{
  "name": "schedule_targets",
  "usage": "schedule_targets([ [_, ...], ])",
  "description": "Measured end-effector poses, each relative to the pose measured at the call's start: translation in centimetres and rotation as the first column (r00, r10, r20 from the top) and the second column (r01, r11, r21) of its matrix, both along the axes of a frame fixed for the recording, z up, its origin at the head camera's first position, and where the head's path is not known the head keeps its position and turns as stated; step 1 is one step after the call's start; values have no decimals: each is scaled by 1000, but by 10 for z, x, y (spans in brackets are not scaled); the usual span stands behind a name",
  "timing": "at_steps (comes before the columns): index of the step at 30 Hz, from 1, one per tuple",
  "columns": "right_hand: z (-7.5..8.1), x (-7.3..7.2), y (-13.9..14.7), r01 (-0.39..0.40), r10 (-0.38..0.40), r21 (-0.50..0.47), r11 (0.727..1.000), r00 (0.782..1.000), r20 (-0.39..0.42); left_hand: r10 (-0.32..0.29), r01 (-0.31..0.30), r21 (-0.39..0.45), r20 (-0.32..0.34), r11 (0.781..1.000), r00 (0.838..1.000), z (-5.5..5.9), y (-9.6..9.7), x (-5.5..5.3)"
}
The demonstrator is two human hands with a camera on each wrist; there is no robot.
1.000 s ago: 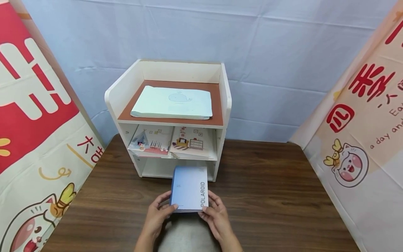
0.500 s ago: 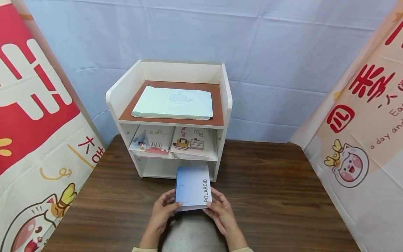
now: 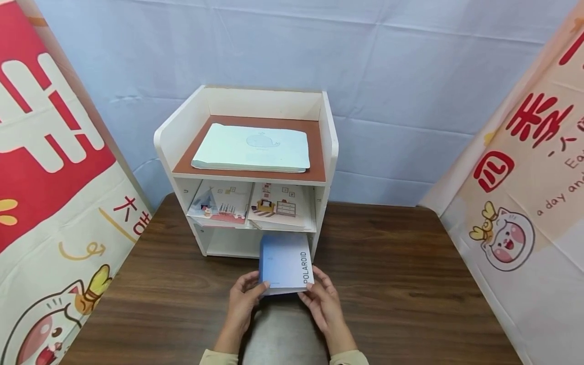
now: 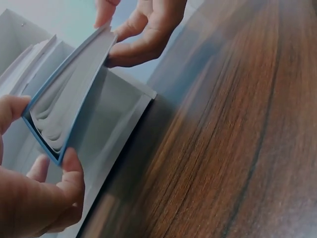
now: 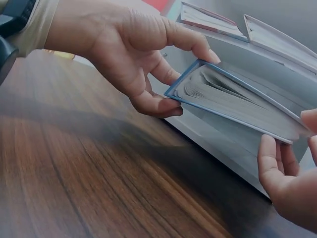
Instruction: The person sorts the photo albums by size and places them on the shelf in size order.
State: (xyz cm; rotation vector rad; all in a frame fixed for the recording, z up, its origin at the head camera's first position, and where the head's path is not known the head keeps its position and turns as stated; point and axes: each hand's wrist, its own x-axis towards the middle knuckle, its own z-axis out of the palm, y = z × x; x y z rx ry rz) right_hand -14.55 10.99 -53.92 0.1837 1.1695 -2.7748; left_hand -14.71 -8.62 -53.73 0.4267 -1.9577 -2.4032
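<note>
A blue-and-white photo album [image 3: 285, 263] marked POLAROID is held level by both hands, its far end inside the bottom compartment of the white desk shelf [image 3: 330, 142]. My left hand [image 3: 242, 304] pinches the spine-side near corner, thumb on the cover and fingers beneath. The opposite near corner is gripped likewise by my right hand [image 3: 327, 306]. In the left wrist view the page edges of the album [image 4: 74, 82] show between its covers. From the right wrist, the album [image 5: 237, 96] appears above the compartment floor, apart from it.
On the shelf's brown top lies a pale green book [image 3: 251, 149] with a whale drawing. Two illustrated books, a left one [image 3: 221, 203] and a right one [image 3: 279, 207], lie on the middle level. The wooden table [image 3: 388, 284] extends around; printed cloths hang on both sides.
Both hands have carried the album forward and slightly right, so its far end is now farther under the middle level. The shelf and its books have stayed in place.
</note>
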Motion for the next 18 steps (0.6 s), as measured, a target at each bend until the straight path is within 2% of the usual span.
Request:
schedule_targets([
  [3, 0, -1, -1, 4, -4, -40, 999, 1000, 19, 1, 0, 25, -21, 1000, 1000, -2, 0, -2],
  [8, 1, -5, 0, 11, -9, -69, 998, 1000, 28, -40, 41, 52, -22, 998, 999, -4, -2, -9],
  [15, 2, -14, -5, 41, -40, -39, 998, 999, 16, -74, 76, 119, -20, 990, 997, -7, -6, -23],
  [18, 1, -17, -7, 50, -49, -32, 998, 999, 21, -93, 95, 129, -18, 987, 995, -4, -9, -28],
])
